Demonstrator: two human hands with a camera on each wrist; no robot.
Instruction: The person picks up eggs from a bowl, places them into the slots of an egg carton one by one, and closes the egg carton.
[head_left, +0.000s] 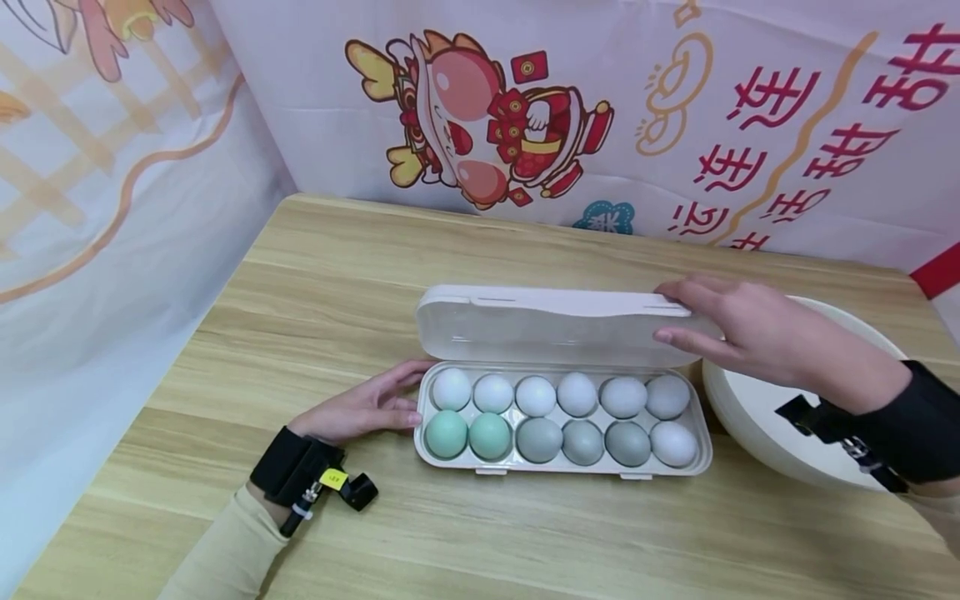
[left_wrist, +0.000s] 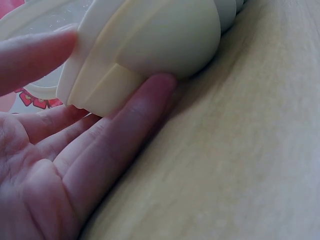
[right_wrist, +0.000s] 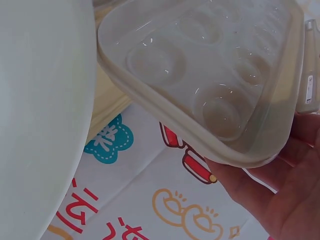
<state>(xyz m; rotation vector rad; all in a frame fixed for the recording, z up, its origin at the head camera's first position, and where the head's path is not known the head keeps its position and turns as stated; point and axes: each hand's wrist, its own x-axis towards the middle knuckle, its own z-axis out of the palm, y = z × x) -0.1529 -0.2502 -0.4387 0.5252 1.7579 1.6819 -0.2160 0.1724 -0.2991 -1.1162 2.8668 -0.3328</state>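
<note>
A long white egg box stands on the table, its tray [head_left: 562, 468] filled with two rows of eggs. The back row of eggs [head_left: 536, 396] is white; the front has two green eggs [head_left: 491, 436], several grey-blue ones and a white one at right. The clear lid [head_left: 540, 335] stands raised along the back. My left hand [head_left: 363, 407] grips the tray's left end, thumb [left_wrist: 37, 57] on the rim and fingers against the underside. My right hand [head_left: 772, 333] holds the lid's right end, thumb in front and fingers over the top edge. Rounded cup shapes show in the lid [right_wrist: 165, 117].
Close to the box's right end is a large white bowl [head_left: 750, 433], partly under my right forearm. Behind the wooden table [head_left: 337, 275] hangs a printed cloth [head_left: 315, 100], with another at the left side.
</note>
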